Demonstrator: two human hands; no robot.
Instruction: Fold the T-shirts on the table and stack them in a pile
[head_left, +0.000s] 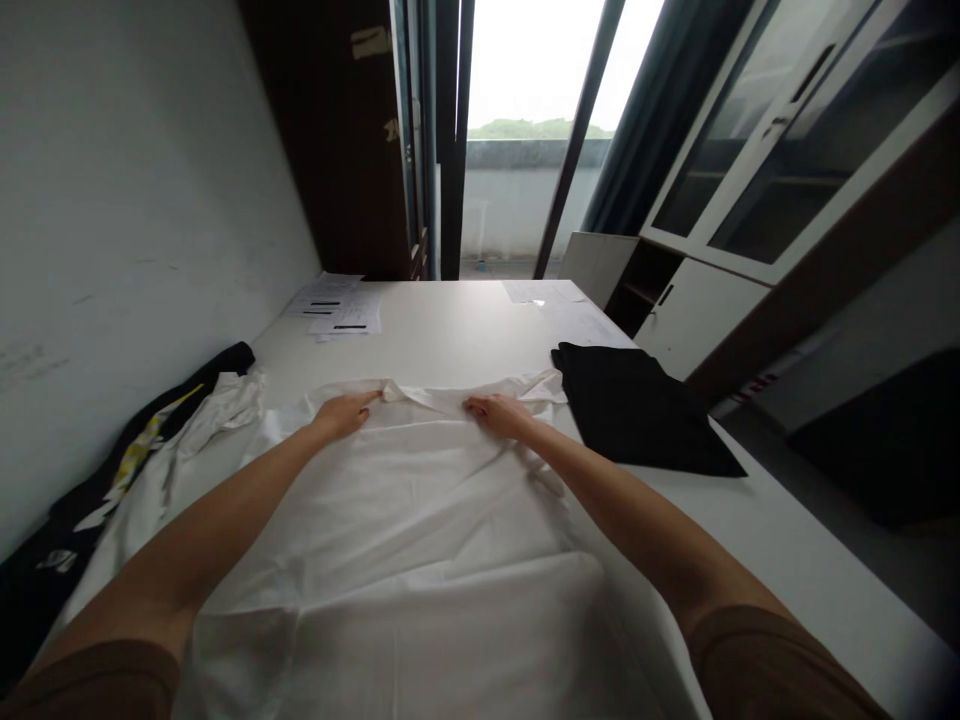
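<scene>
A white shirt point(420, 520) is spread over the table, its surface creased and its near end running down out of view. My left hand point(343, 416) is at the left of the shirt's far, collar-like edge, thumb and fingers closed on the fabric. Along the same edge, to the right, my right hand point(496, 414) pinches the cloth with its fingers curled. The fabric between the two hands is slightly raised and wrinkled. A white sleeve point(225, 405) lies off to the left.
A folded black cloth point(641, 410) rests at the table's right side. Dark clothing with a yellow patch point(142, 440) lies along the left wall. Papers point(341, 308) are at the far left of the white table point(435, 335), with more sheets point(574, 315) at far right. Cabinets point(705, 300) stand beyond.
</scene>
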